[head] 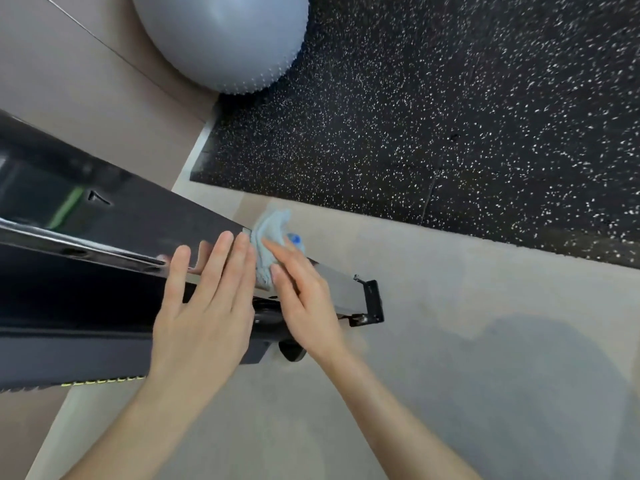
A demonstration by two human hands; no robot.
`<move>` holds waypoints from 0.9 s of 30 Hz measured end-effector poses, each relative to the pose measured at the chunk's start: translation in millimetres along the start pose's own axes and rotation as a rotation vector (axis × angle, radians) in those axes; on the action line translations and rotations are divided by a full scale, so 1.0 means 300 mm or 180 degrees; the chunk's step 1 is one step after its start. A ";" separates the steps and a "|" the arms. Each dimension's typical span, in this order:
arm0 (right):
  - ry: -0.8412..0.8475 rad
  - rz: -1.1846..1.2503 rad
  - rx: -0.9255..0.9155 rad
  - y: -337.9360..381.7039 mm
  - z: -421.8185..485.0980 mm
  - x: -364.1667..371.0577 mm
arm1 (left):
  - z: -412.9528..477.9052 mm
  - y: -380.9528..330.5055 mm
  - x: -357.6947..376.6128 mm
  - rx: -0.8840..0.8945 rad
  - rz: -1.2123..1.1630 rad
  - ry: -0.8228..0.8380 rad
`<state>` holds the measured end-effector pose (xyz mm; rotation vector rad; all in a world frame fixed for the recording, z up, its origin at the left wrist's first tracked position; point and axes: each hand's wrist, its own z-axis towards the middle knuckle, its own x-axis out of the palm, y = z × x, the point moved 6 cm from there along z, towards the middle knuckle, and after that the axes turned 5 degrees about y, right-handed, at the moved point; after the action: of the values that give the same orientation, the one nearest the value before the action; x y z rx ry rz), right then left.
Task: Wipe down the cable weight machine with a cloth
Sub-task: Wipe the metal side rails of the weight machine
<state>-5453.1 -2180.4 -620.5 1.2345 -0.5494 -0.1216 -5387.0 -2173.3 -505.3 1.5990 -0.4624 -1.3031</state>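
The cable weight machine (114,237) runs from the left edge toward the centre as a dark frame with a chrome rail and a black bracket at its foot. A light blue cloth (273,230) lies bunched against the frame's lower part. My right hand (304,299) presses the cloth onto the frame with straight fingers. My left hand (204,306) lies flat on the frame just left of the cloth, fingers straight and together, its fingertips touching the cloth's edge.
A grey exercise ball (221,39) sits at the top against the beige wall (69,84). Black speckled rubber flooring (450,116) covers the upper right. Grey floor (450,341) with my shadow lies under the machine's foot bracket (372,303).
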 end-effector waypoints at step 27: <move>-0.0506 -0.0135 0.1662 -0.687 -0.191 -0.259 | -0.016 -0.252 0.182 0.0315 0.0123 0.0124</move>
<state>-5452.1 -2172.3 -848.0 1.7554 -0.7202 -0.1163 -5384.4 -2180.1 -598.6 1.6861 -0.5383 -1.2342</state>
